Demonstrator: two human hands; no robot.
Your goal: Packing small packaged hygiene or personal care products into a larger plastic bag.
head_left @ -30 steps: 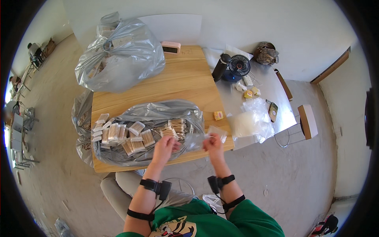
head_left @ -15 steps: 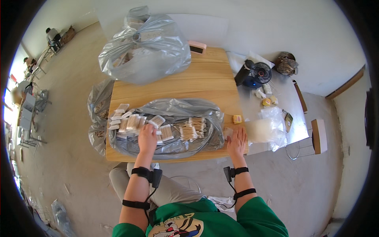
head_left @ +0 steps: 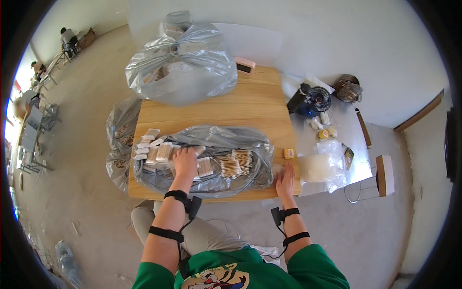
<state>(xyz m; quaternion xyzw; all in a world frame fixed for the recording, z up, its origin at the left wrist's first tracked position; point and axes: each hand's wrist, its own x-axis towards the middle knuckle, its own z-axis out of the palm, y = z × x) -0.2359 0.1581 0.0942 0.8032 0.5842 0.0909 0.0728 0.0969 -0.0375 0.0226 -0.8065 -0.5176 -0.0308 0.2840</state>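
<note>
Left hand (head_left: 186, 163) had shifted rightward over likely light, slippery swab packets (head_left: 164, 152), best held edgewise, its grip hidden; right hand (head_left: 285, 182) lay outstretched.

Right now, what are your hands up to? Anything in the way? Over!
Left hand at swab packs, grip hidden. Right hand open near small yellow box. Maybe in the way: loose swabs between hands.
</note>
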